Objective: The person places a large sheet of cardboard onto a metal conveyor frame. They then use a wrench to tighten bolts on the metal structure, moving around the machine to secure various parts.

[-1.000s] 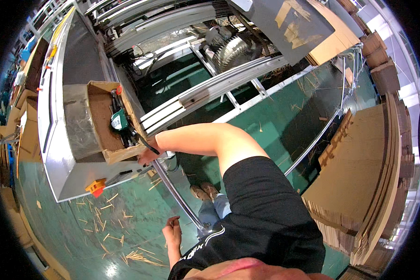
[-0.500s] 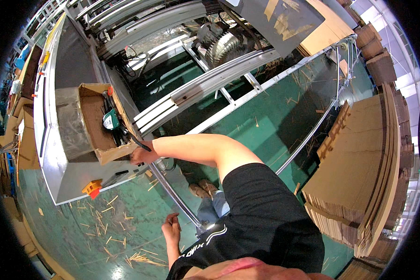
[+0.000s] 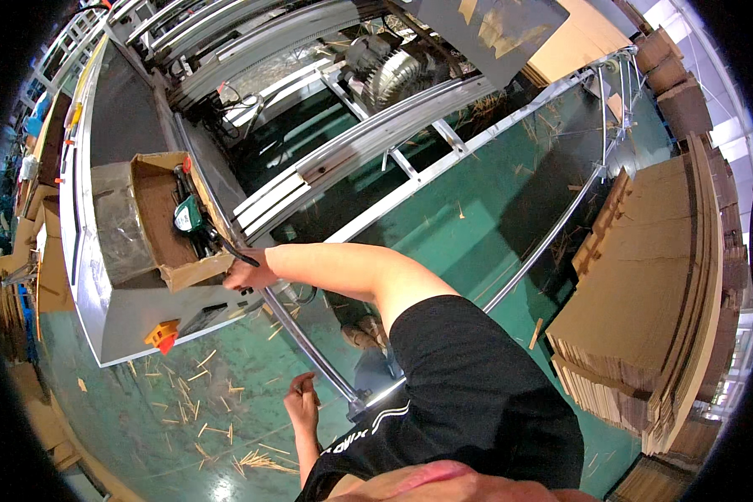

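Observation:
My right arm reaches across to the left, and my right hand is at the near corner of an open cardboard box. Its fingers are curled, and whatever they grip is hidden. Inside the box lies a green-and-black hand tool among black handles; one black handle or cable pokes out over the corner beside my right hand. Just below that hand, a bent metal tube runs toward my body. Lower down, my left hand hangs left of the tube, empty, with fingers loosely bent and apart.
The box rests on a metal machine cabinet with an orange-and-red knob. Behind are machine rails and a finned motor. Flat cardboard sheets are stacked at right. Thin scraps litter the green floor.
The view has shifted slightly, and my body covers more of my legs and shoes. My right hand stays at the box corner; my left hand has risen a little beside the tube.

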The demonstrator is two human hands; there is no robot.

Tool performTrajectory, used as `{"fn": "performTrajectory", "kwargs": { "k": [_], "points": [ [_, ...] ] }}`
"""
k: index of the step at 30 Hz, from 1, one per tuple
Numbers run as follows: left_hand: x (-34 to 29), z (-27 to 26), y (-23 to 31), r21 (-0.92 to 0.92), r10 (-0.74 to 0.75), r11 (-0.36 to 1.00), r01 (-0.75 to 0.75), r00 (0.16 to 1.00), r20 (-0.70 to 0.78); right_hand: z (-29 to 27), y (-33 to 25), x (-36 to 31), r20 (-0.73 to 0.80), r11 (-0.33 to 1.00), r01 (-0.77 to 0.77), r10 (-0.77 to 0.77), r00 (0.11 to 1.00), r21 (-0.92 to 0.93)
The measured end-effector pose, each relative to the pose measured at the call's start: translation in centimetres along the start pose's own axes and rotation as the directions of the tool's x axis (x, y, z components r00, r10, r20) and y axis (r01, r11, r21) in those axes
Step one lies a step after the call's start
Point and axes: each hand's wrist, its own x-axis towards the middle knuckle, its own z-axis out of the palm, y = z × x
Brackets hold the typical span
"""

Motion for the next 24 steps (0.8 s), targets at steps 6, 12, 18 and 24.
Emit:
{"fn": "performTrajectory", "kwargs": {
  "k": [6,12,18,24],
  "points": [
    [-0.2,-0.4,0.8,0.217,0.110,0.971,-0.101,0.994,-0.028,-0.8,-0.2,1.5,0.323,0.939,-0.281,0.208,0.923,0.199],
    [-0.8,-0.9,0.9,0.094,-0.020,0.995,0.018,1.000,0.023,-2.5,-2.0,0.4,-0.064,0.974,0.166,-0.178,0.982,-0.157],
    [-2.5,-1.5,0.1,0.157,-0.099,0.982,0.105,0.994,-0.049,-4.3,-2.7,0.9,-0.004,0.993,-0.110,0.109,0.994,-0.045],
    [-2.0,-2.2,0.3,0.102,-0.061,0.992,0.070,0.994,-0.087,-6.9,-0.1,-2.1,-0.273,0.952,-0.271,0.225,0.935,-0.144]
  ]
}}
